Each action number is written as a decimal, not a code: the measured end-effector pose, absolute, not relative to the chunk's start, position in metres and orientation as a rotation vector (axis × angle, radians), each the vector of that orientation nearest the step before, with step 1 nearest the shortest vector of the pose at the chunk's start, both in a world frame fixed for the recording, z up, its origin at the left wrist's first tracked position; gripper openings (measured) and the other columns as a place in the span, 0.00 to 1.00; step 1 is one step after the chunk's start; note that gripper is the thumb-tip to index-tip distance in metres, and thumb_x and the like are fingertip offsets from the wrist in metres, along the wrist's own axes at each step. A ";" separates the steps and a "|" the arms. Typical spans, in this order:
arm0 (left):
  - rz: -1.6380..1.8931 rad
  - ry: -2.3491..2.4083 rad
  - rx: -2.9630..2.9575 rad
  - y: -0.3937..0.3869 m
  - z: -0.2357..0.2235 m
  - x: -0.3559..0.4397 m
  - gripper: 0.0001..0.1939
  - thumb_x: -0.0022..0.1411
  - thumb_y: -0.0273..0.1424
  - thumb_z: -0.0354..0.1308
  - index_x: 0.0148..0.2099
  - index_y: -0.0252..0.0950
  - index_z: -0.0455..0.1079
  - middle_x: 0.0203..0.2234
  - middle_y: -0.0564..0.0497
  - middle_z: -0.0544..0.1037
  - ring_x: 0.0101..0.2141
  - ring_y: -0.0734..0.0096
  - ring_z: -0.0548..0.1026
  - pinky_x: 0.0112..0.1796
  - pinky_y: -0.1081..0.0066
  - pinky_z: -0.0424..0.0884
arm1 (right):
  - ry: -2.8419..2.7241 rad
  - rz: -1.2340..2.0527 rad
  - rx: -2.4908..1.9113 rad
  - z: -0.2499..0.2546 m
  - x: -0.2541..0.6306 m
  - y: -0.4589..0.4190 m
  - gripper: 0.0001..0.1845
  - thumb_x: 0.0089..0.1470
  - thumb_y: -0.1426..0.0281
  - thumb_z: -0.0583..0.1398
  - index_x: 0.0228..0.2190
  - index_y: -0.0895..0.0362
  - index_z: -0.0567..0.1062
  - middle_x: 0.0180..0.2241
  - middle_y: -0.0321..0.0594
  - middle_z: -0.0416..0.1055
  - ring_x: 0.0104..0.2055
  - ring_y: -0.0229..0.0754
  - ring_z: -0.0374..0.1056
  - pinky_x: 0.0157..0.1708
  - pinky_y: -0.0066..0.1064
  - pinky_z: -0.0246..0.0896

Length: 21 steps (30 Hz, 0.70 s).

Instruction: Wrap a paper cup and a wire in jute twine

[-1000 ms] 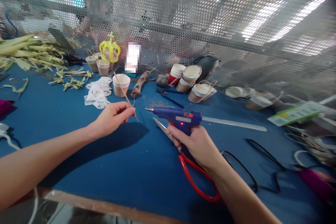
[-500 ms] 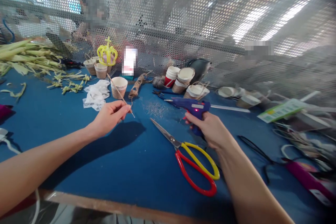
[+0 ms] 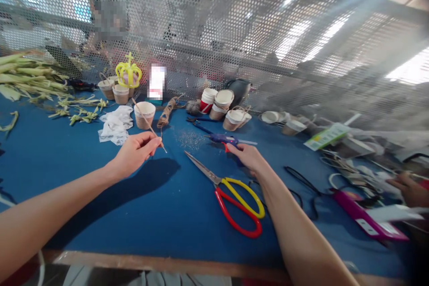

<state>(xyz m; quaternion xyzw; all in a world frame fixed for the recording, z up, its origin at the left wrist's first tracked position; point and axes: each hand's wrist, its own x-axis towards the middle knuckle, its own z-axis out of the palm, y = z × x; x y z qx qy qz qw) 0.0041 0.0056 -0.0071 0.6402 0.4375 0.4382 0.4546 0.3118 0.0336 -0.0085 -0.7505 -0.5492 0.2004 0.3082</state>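
Observation:
My left hand (image 3: 137, 153) pinches a thin, straight piece of twine (image 3: 147, 123) between thumb and fingers, above the table. The twine slants across the front of a paper cup (image 3: 145, 114) wrapped in brown cord. My right hand (image 3: 248, 157) is closed round the handle of a blue hot glue gun (image 3: 223, 139), low over the table, its nozzle pointing left and a clear glue stick out of its back. Between my hands lie large scissors (image 3: 219, 182) with one red and one yellow handle, blades slightly apart.
Behind the cup are a bundle of twine (image 3: 167, 111), white crumpled plastic (image 3: 115, 124) and more wrapped cups (image 3: 235, 119). Green husks (image 3: 30, 76) lie at left. A magenta power strip (image 3: 355, 214) and cables lie at right, near another person's hand (image 3: 410, 190). A perforated metal screen (image 3: 201, 31) stands behind.
The glue gun in my right hand has moved away from me and down towards the table. My view has turned slightly right, bringing another person's hand into sight. My left hand keeps its pinch.

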 end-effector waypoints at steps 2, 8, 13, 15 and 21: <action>1.068 1.091 1.587 0.006 -0.008 0.004 0.12 0.57 0.36 0.48 0.27 0.33 0.65 0.15 0.58 0.58 0.16 0.81 0.55 0.18 0.78 0.52 | -1.529 0.461 -2.049 -0.011 0.311 0.036 0.18 0.41 0.58 0.58 0.12 0.58 0.64 0.10 0.30 0.54 0.15 0.32 0.51 0.16 0.25 0.42; 1.031 1.103 1.615 0.005 -0.006 0.004 0.13 0.57 0.36 0.48 0.27 0.33 0.65 0.15 0.58 0.59 0.16 0.81 0.55 0.18 0.78 0.52 | -1.631 0.256 -2.233 -0.013 0.313 0.039 0.14 0.42 0.62 0.58 0.15 0.58 0.68 0.15 0.38 0.63 0.22 0.42 0.62 0.22 0.29 0.48; 0.923 1.069 1.737 -0.001 0.000 0.006 0.13 0.57 0.35 0.48 0.26 0.32 0.64 0.15 0.59 0.59 0.17 0.82 0.56 0.19 0.78 0.53 | -1.859 0.086 -2.001 0.016 0.278 0.016 0.13 0.45 0.61 0.57 0.28 0.59 0.73 0.31 0.47 0.70 0.34 0.47 0.65 0.32 0.34 0.56; 0.840 1.012 1.784 -0.005 0.001 0.008 0.14 0.57 0.36 0.48 0.26 0.32 0.64 0.15 0.59 0.59 0.18 0.82 0.56 0.20 0.79 0.53 | -2.040 0.478 -1.693 0.032 0.252 0.003 0.15 0.49 0.61 0.54 0.30 0.58 0.73 0.30 0.43 0.71 0.31 0.41 0.65 0.32 0.32 0.59; 0.567 0.793 1.845 -0.017 0.005 0.012 0.13 0.58 0.34 0.48 0.26 0.30 0.65 0.16 0.59 0.60 0.19 0.83 0.56 0.20 0.80 0.53 | -2.002 1.412 -1.044 0.037 0.189 -0.019 0.18 0.51 0.67 0.54 0.43 0.60 0.66 0.30 0.38 0.66 0.26 0.32 0.62 0.24 0.26 0.61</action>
